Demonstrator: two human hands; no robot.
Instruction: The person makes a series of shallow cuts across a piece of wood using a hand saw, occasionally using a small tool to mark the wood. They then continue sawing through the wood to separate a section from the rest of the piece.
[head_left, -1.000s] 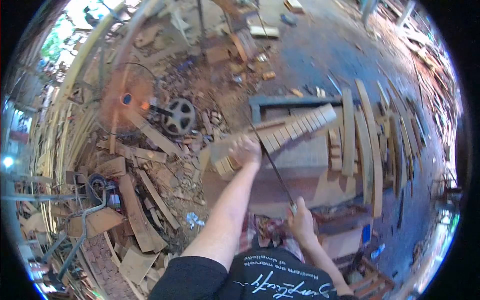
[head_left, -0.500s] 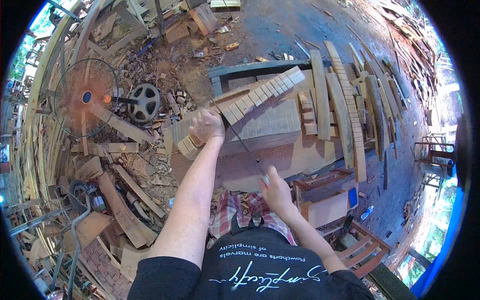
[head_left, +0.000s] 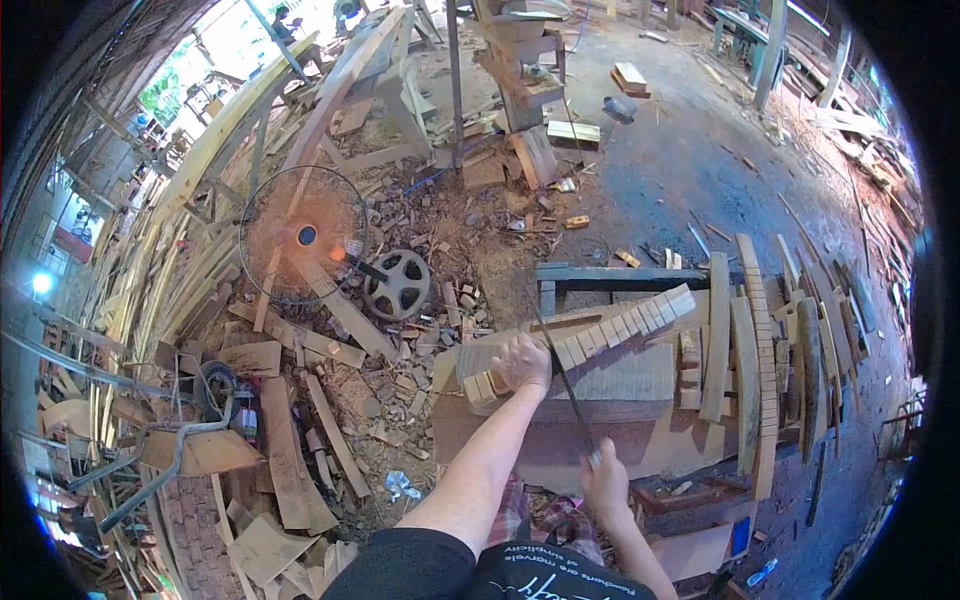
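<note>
A curved strip of wood (head_left: pixel 620 326) with many cross cuts lies slantwise on a thick wooden block (head_left: pixel 640 373). Its near-left part is under my left hand (head_left: pixel 524 362), whose fingers are wrapped round it. Lower right, my right hand (head_left: pixel 605 477) is closed round the handle of a long thin dark blade (head_left: pixel 571 393). The blade runs up from that hand and crosses the strip just right of my left hand. Where exactly its edge meets the wood is too small to tell.
Curved planks (head_left: pixel 715 340) lean in a row at the right. A round-caged fan (head_left: pixel 306 236) stands at the left, with its wheel-like base (head_left: pixel 397 284) beside it. Wood scraps cover the ground. A clear bottle (head_left: pixel 762 572) lies at the lower right.
The view has tilted up and turned left, so the scene sits lower and farther right. My left hand still holds the strip and my right hand the blade's handle.
</note>
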